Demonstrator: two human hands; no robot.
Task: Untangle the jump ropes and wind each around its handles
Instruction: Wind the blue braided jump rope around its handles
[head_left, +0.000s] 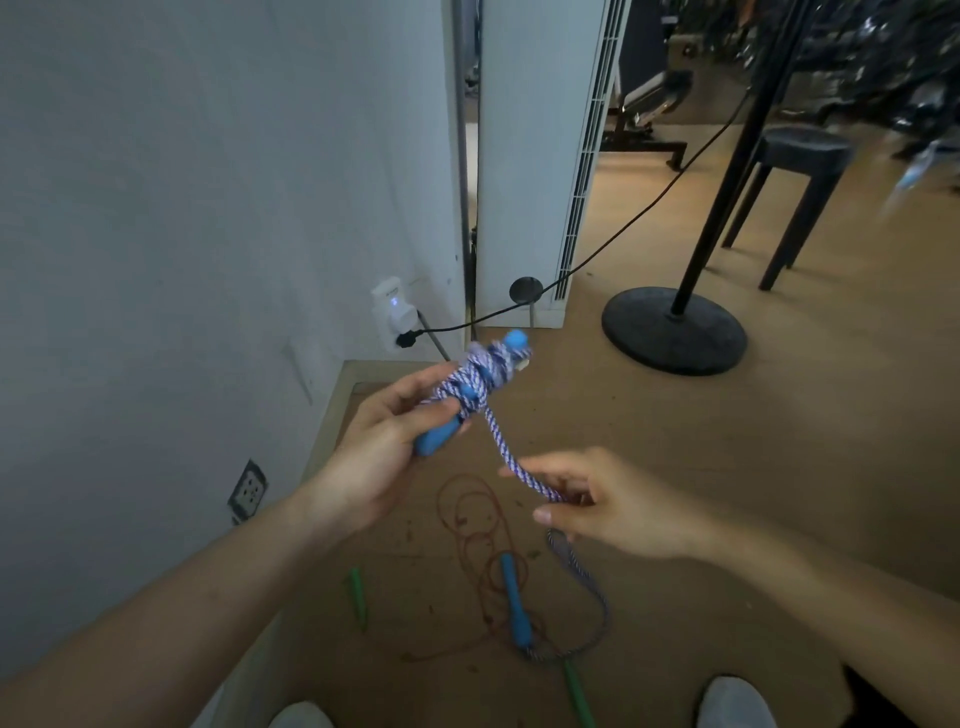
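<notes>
My left hand (374, 441) grips a blue handle (436, 439) in a closed fist, held up in front of me. The blue-and-white striped rope (511, 462) is already wound in a thick bundle round the upper part of that handle. My right hand (608, 504) pinches the free stretch of the same rope between thumb and curled fingers, a little below the bundle.

From my right hand the rope drops to the floor (727, 467) and loops back to the second blue handle (514, 603), which lies there. I judge this rope roughly half wound: the slack and the second handle are not yet gathered in. The thin red rope (478, 540) lies in loose overlapping coils on the floor under the blue handle, with one green handle (357, 592) to the left and another (579, 696) nearer my shoes, so that one looks untouched.

The floor is tan and scuffed. A pale wall (182, 208) rises on the left with a plugged wall socket (395, 312); beyond stand a white upright unit (530, 156), a black pole's round base (674, 330) and a dark stool (800, 150).
</notes>
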